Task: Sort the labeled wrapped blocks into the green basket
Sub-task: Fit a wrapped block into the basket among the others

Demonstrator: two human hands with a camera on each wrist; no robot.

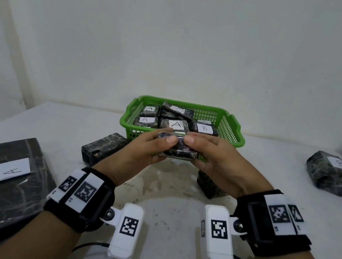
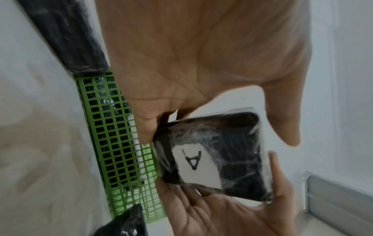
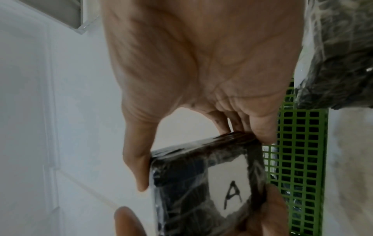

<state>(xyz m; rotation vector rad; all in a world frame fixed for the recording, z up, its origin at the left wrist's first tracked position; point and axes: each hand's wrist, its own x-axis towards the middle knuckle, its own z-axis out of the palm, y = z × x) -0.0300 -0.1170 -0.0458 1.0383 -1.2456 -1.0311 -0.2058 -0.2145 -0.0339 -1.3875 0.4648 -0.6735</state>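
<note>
I hold the A-labelled wrapped block (image 1: 177,148) in both hands, left hand (image 1: 140,149) and right hand (image 1: 214,158) pinching its short ends, just in front of the green basket (image 1: 228,127) at the table's far edge. Film looks slippery, block stiff and light I'd judge; grip ends, label facing down

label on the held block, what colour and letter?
White label with a black handwritten A, on the held block; clearest in the right wrist view.

Black wrapped "A" block (image 1: 177,147) before green basket (image 1: 231,131).
</note>
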